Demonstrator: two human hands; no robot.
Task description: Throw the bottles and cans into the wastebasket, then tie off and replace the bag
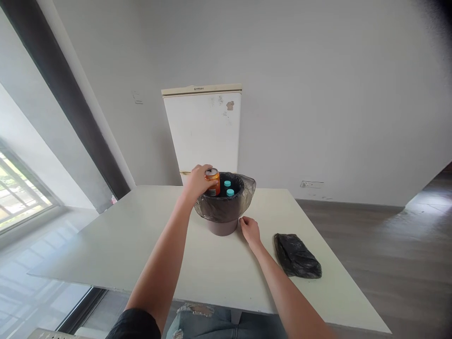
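Note:
My left hand (199, 180) grips an orange drink can (213, 182) from its left side, at the left rim of a small bin. The can is upright, its top facing me. A dark translucent bin bag (221, 209) lines the bin (222, 228) and hangs over its rim. Two bottles with teal caps (229, 188) stand inside; their bodies are mostly hidden in the dark. My right hand (250, 229) rests closed on the table beside the bin's lower right, its fingers curled. Whether it holds anything is hidden.
A folded black plastic bag (297, 256) lies on the white table (141, 235), right of my right forearm. Behind the table stands a white fridge (205, 132) against the grey wall. A window (21, 188) is at the left. The table's right edge borders a wooden floor.

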